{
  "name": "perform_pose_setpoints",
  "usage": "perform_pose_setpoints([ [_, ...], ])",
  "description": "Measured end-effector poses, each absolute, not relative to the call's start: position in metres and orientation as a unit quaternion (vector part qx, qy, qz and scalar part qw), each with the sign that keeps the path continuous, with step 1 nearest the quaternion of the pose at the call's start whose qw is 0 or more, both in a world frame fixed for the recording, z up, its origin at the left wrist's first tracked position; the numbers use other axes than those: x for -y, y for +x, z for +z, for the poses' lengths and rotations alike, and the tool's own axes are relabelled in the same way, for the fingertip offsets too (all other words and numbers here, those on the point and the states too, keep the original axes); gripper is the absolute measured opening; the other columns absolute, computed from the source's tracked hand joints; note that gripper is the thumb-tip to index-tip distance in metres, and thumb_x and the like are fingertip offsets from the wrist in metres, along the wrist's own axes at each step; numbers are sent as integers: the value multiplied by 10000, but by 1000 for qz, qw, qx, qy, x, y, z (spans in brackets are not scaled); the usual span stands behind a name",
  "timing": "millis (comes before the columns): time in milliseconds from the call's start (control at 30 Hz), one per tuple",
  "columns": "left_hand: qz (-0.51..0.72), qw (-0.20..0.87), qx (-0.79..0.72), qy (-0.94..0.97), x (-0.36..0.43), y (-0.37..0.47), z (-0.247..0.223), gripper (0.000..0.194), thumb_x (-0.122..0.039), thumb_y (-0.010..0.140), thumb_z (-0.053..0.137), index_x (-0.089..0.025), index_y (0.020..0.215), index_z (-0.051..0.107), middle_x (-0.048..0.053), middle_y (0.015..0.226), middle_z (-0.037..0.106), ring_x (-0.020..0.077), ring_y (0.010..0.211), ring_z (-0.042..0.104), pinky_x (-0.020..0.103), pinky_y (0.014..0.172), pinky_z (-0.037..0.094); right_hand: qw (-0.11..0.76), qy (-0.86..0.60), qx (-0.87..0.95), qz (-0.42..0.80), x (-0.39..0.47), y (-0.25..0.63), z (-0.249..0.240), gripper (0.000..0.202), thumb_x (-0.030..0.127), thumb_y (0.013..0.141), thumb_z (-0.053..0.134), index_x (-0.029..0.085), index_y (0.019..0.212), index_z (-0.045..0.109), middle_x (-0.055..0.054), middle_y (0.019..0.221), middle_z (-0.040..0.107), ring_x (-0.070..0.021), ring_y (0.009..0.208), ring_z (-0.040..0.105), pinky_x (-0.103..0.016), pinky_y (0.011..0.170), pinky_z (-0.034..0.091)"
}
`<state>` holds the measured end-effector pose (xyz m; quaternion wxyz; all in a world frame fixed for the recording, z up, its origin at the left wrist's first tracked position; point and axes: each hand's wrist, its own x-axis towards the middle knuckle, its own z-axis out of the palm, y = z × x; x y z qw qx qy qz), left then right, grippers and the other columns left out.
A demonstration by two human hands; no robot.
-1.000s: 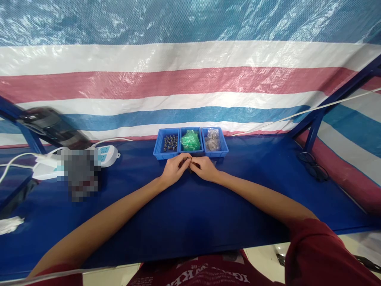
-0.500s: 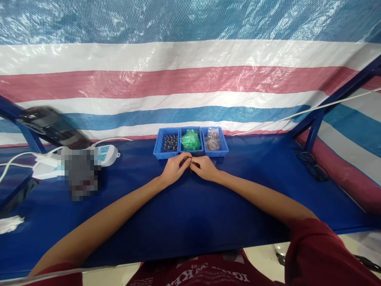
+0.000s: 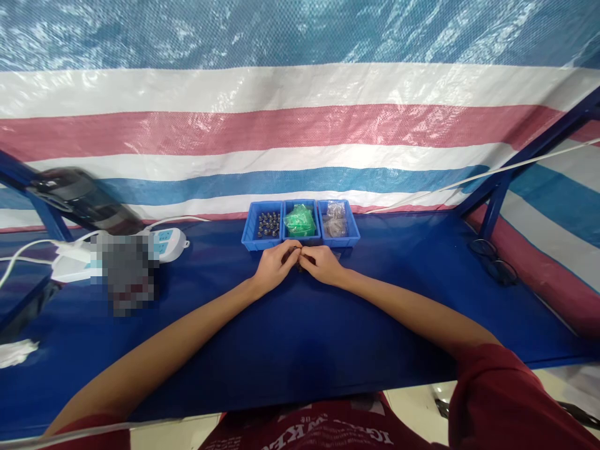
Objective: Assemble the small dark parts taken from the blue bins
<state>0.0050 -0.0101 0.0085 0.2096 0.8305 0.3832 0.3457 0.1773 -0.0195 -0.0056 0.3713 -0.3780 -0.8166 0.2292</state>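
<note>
My left hand (image 3: 276, 264) and my right hand (image 3: 322, 263) meet at the fingertips just in front of three blue bins. Both are closed round something small and dark that the fingers mostly hide. Several small metal parts (image 3: 269, 224) lie in the left bin (image 3: 248, 236). Green material in clear plastic (image 3: 300, 220) fills the middle bin (image 3: 302, 240). In the right bin (image 3: 355, 235) are clear bags with greyish contents (image 3: 334, 226).
On the blue table (image 3: 300, 350), a white power strip (image 3: 171, 244) with cables and a blurred dark object (image 3: 129, 275) are at the left. A dark bottle (image 3: 89, 200) leans behind them. Black-framed glasses (image 3: 499, 270) lie at the right, white tissue (image 3: 17, 354) at the far left.
</note>
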Motion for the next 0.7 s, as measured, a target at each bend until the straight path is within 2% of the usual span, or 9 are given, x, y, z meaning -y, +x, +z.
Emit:
perform_pose_setpoints([
  [233,364,211,-377,825,11,4,7,177,-300,911,461,-182,970,579,-10,775,636,83,585,557,190,589,445,397,-379,806,220,21,177,-4,253,195,884,453,163,641,515,5,602,563,-99,540,476,-218,584,357],
  [700,374,210,-380,820,11,4,7,209,-331,911,453,-178,974,581,-1,782,642,85,577,565,192,569,460,385,-387,808,220,20,178,-5,254,208,889,453,166,647,515,3,607,571,-103,542,488,-222,585,357],
])
